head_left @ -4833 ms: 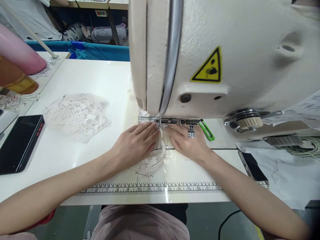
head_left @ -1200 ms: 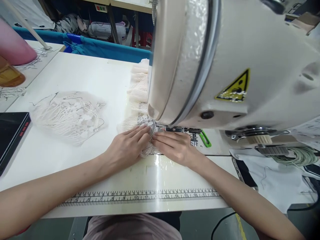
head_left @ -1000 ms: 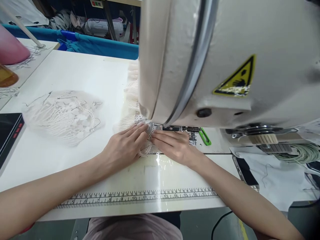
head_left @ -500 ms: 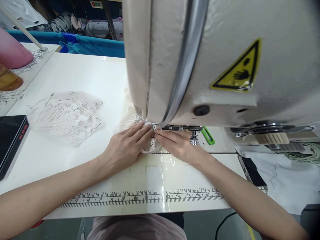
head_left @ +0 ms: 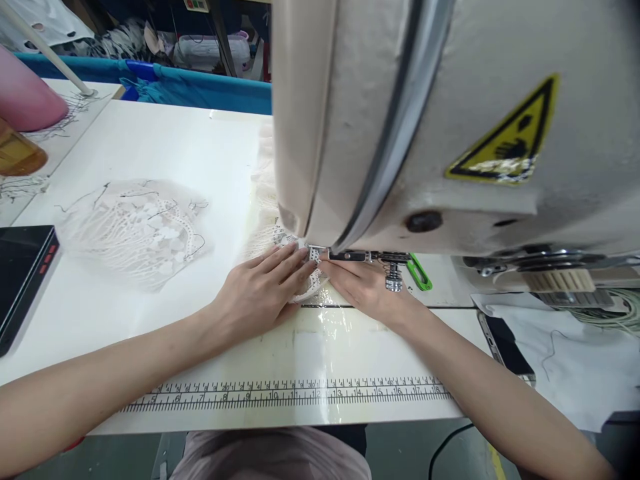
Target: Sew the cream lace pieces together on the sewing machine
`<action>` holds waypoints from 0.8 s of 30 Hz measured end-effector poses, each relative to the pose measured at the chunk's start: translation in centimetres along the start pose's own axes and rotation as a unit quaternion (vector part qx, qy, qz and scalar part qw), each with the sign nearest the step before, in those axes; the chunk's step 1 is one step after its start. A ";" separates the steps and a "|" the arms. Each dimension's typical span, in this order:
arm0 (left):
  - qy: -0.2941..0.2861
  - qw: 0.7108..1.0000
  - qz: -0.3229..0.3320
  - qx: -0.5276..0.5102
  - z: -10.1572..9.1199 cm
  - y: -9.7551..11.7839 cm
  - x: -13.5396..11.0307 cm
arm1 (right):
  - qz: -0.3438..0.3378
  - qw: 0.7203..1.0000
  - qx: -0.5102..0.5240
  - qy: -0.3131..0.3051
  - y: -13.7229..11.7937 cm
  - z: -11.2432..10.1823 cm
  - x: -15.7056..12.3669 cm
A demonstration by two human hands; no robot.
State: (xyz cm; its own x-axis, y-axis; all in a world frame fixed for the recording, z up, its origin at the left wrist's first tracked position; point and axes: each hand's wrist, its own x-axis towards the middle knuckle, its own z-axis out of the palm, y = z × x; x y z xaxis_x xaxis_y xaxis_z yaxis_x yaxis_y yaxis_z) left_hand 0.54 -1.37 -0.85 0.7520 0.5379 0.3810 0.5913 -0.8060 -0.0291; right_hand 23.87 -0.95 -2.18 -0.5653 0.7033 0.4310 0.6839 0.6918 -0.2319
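White lace fabric (head_left: 311, 291) lies under the head of a sewing machine (head_left: 320, 133), and part of it stretches behind the head. My left hand (head_left: 267, 283) presses on the lace with its fingers stretched out flat, the tips just left of the presser foot. On the other side, my right hand (head_left: 367, 288) lies low with straight fingers, its tips touching the right edge of the lace. The machine's thread tension knob (head_left: 393, 277) covers some of that hand. The needle is too small to make out.
A second white lace piece (head_left: 140, 233) with loose dark threads lies on the left. Green thread snips (head_left: 419, 272) lie right of the machine foot. A phone (head_left: 505, 347) rests on white cloth at right. A black box (head_left: 25, 287) stands at left. A ruler strip (head_left: 300, 393) runs along the front edge.
The view has shifted, so the machine head appears farther right. More lace shows behind and left of it. Both hands stay beside the presser foot, and the lace edge between them has turned slightly.
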 end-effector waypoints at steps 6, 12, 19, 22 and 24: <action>-0.002 1.000 -0.008 -0.004 0.1 -0.2 0.2 | -0.043 0.997 -0.061 0.021 0.2 -0.3 0.2; 0.010 1.000 -0.013 -0.001 0.4 -0.3 0.2 | -0.060 0.993 -0.102 0.029 0.0 -0.4 0.4; 0.041 0.997 0.059 0.000 0.1 -0.4 0.2 | -0.090 0.991 -0.083 0.053 0.7 0.8 0.1; 0.031 0.999 0.042 0.001 -0.2 -0.4 0.3 | -0.094 0.990 -0.101 0.037 0.6 0.8 0.0; 0.029 0.999 0.038 0.006 -0.4 -0.5 0.3 | -0.100 0.987 -0.128 0.012 0.2 0.5 0.1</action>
State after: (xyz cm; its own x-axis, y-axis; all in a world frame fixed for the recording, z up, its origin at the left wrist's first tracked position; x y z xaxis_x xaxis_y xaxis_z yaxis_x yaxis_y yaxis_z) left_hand 0.37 -0.93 -0.33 0.7771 0.4600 0.4295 0.5371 -0.8405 -0.0716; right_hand 23.70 -0.67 -2.56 -0.6918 0.5509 0.4668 0.6554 0.7504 0.0858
